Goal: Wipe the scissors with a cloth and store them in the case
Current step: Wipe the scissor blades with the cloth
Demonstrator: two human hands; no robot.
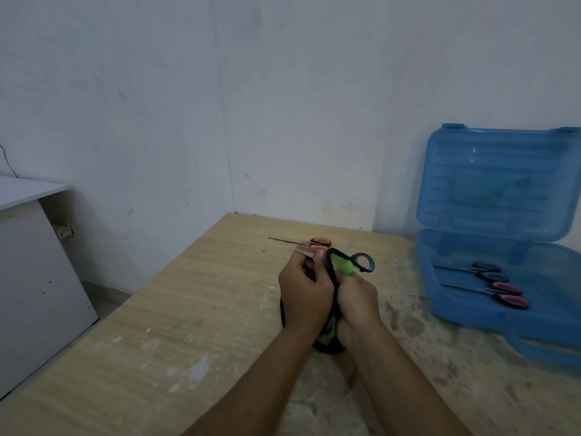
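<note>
left hand (pixel 303 291), right hand (pixel 356 297) grip 1 cloth (pixel 341 266), 1 black scissors (pixel 364 262) | 1 orange scissors (pixel 320 242) behind | case (pixel 503 171): 2 scissors (pixel 506 288)

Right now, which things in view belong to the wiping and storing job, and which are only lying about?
Belong to the job: black-handled scissors in the green-black cloth, which the left hand and right hand grip; orange-handled scissors on the table; open blue case holding a dark-handled pair and a pink-handled pair.
Only lying about: white cabinet; wall cable.
</note>
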